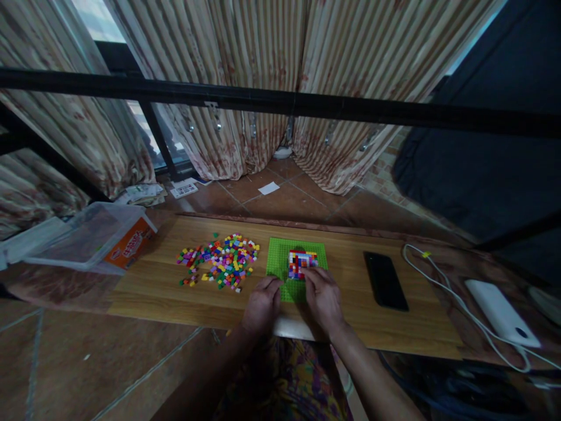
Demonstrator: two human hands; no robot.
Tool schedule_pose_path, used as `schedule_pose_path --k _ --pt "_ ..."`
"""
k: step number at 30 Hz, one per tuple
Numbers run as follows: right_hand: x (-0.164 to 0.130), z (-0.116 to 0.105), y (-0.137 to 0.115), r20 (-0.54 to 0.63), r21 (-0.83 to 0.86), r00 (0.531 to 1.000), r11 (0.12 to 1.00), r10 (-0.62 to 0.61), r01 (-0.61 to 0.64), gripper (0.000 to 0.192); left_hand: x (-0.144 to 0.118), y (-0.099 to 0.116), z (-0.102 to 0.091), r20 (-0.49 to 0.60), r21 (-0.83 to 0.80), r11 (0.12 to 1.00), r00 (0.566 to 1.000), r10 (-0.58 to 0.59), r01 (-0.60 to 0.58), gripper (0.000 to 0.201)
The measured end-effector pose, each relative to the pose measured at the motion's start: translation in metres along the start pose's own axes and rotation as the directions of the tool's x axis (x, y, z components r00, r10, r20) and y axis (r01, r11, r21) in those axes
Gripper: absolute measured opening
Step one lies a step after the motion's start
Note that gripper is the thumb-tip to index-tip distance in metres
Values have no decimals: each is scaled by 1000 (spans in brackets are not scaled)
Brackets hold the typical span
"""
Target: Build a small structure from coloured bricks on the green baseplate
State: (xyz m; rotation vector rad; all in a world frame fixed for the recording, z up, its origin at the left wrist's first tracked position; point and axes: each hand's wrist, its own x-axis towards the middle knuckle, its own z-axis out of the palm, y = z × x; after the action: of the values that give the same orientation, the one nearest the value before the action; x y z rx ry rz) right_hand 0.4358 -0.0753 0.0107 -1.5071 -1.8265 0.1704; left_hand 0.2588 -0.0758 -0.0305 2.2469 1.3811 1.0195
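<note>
A green baseplate (277, 257) lies on a low wooden table (350, 316), bearing a small multicoloured brick build (300, 262). My left hand (262, 304) rests curled at the plate's near left edge. My right hand (323, 294) sits at the near right, fingertips touching the base of the build. Whether either hand pinches a small brick cannot be made out. To the left of the plate a pile of several loose coloured bricks (221, 261) lies spread on the wood.
A black phone (385, 279) lies right of the plate. Further right are a white cable (442, 286) and a white power bank (499, 311). A clear plastic box (87, 237) sits at the table's left end. A black bar (280, 102) crosses above; curtains hang behind.
</note>
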Motion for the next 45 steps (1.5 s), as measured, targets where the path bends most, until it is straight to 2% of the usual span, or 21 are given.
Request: schedule_pose_path --k 4,8,12,16,21,25,41,45 --pt "-9 -3 1 -115 182 985 978 128 -106 27 0 -1 1 11 -11 1000 1000 0 1 27" --pt "-16 -2 -1 -115 212 975 963 192 -165 25 -1 -1 2 2 -17 1000 1000 -11 11 27" --pt "-14 3 -2 -80 135 988 983 135 -123 26 -1 -1 2 8 -14 1000 1000 -16 16 27" --pt "-12 8 -2 -39 -41 999 998 35 -37 29 -1 -1 1 12 -18 1000 1000 -9 10 27" --pt "-15 13 -2 -11 -244 999 969 -37 34 30 -1 -1 1 1 -34 999 1000 3 -3 28" --pt "-15 13 -2 10 -328 998 943 -61 61 32 0 -1 1 5 -32 999 1000 -11 11 27" --pt "-13 12 1 128 -324 984 933 -121 157 39 0 0 0 10 -11 1000 1000 -11 11 27" --pt "-11 9 5 150 -270 983 952 -108 146 37 -1 1 1 -3 -11 1000 1000 -4 4 26"
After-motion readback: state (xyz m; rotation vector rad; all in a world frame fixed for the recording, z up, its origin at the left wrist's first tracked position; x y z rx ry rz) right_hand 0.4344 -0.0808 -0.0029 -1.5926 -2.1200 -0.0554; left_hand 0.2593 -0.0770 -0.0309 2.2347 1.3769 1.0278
